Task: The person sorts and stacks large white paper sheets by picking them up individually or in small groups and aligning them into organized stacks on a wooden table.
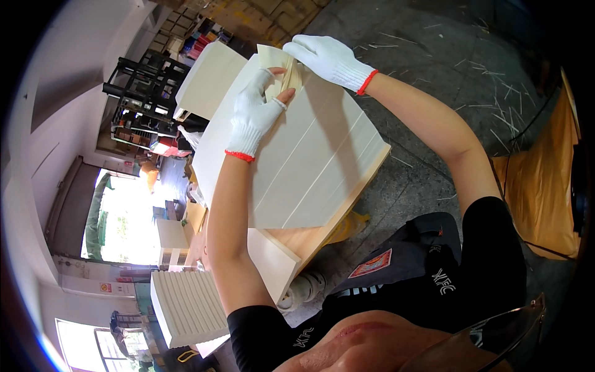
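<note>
1. The left hand (254, 115), in a white knit glove with a red cuff and cut-off fingertips, rests on the upper part of a pale grooved panel (297, 167); its thumb and forefinger pinch a small tan sheet (286, 67) against the panel's top edge; the bare fingertips show at the pinch.
2. The right hand (328, 59), gloved the same way, lies over the top of that sheet; its fingers are curled down onto it, holding it from above; both hands touch the sheet and sit just beside each other.
3. The sheet looks like folded paper, perhaps sandpaper; I cannot tell which.
4. The panel is tilted, sloping down toward the person's lap; its face carries several long straight grooves; its lower edge shows bare wood and meets a second board (276, 263) beneath it.
5. Another pale panel (211, 77) stands just behind the top of the held one.
6. A stack of slatted white panels (186, 304) sits lower left, well apart from the hands; beyond it a bright doorway (121, 223) opens.
7. A dark metal rack (145, 84) stands upper left; the grey floor (446, 56) is strewn with thin wood slivers; an orange cloth (542, 186) lies at the right.
</note>
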Demonstrator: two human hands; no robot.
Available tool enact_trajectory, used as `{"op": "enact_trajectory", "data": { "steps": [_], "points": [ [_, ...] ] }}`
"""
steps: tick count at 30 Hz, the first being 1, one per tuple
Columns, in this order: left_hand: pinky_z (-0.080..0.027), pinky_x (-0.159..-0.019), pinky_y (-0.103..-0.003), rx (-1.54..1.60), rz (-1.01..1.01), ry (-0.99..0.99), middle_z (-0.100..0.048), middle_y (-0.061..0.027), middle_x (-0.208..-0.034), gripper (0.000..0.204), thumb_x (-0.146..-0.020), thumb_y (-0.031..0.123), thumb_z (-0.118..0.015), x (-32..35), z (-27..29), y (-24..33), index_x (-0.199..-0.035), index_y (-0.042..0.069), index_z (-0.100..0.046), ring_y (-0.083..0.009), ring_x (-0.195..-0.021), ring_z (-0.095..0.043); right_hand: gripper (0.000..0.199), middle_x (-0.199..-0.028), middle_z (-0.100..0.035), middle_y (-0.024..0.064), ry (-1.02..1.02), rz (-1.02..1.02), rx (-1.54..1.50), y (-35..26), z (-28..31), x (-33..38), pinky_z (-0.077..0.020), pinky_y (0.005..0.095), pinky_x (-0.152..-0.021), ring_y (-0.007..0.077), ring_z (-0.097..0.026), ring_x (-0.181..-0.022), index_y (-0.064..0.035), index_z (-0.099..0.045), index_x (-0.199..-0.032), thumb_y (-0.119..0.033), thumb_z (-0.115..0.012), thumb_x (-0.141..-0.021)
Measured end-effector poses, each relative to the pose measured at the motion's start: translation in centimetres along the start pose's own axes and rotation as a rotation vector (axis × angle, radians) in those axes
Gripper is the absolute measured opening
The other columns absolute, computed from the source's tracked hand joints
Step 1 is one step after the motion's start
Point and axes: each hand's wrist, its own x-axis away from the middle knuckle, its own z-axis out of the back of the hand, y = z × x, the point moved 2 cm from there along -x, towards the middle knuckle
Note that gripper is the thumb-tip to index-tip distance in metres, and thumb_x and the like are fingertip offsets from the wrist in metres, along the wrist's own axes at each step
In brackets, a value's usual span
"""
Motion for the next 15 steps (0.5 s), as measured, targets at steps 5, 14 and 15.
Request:
{"op": "enact_trajectory", "data": {
  "steps": [5, 14, 15],
  "points": [
    [-0.049, -0.095, -0.036, 0.022, 0.009, -0.011, -0.070, -0.0179, -0.118, 0.043, -0.086, 0.022, -0.073, 0.1, 0.0, -0.1, -0.127, 0.014, -0.063, -0.0298, -0.112, -0.066, 0.047, -0.095, -0.068, 0.0140, -0.019, -0.052, -0.025, -0.4, 0.4, 0.1, -0.0479, 0.0450, -0.081, 0.0361, -0.064, -0.093, -0.0099, -0.065, -0.102, -0.050, -0.040, -0.099],
    [-0.050, -0.093, -0.036, 0.026, 0.019, -0.014, -0.071, -0.0179, -0.115, 0.032, -0.094, 0.018, -0.057, 0.2, 0.4, 1.2, -0.125, 0.013, -0.064, -0.0311, -0.107, -0.067, 0.048, -0.087, -0.065, 0.0156, -0.029, -0.108, -0.009, -0.3, 0.5, 0.0, -0.0471, 0.0452, -0.077, 0.0362, -0.063, -0.086, -0.0086, -0.064, -0.096, -0.051, -0.043, -0.099],
    [-0.050, -0.093, -0.036, 0.005, 0.022, -0.040, -0.071, -0.0176, -0.115, 0.031, -0.093, 0.019, -0.060, 0.1, 0.4, 0.8, -0.124, 0.013, -0.065, -0.0309, -0.108, -0.068, 0.047, -0.088, -0.065, 0.0152, -0.024, -0.096, -0.013, -0.2, 0.5, 0.0, -0.0471, 0.0453, -0.077, 0.0362, -0.063, -0.087, -0.0095, -0.065, -0.097, -0.051, -0.042, -0.099]
  ]
}}
